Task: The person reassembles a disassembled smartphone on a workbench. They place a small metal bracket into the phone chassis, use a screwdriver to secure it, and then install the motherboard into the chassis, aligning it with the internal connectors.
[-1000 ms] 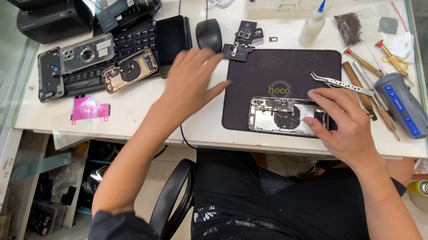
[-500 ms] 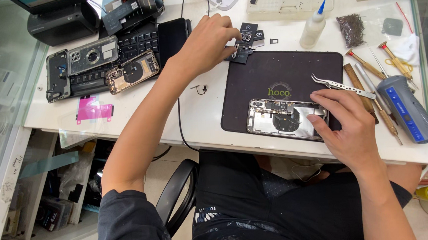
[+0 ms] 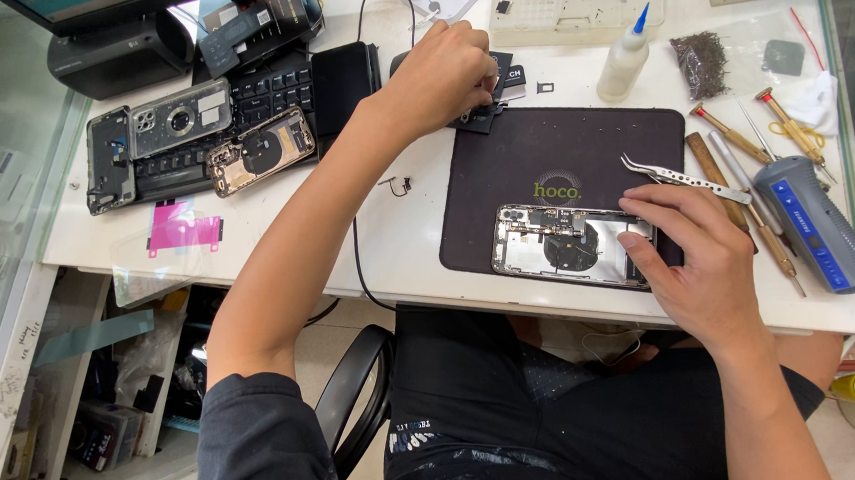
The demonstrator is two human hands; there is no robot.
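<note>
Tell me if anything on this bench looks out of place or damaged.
Two things stand out: a tiny loose part lies alone on the white bench left of the dark mat, and a pink adhesive strip sits near the front edge. No visible spills.

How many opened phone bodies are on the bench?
4. One phone body on the black mat under the right hand; three on the keyboard at left. More may be hidden.
</note>
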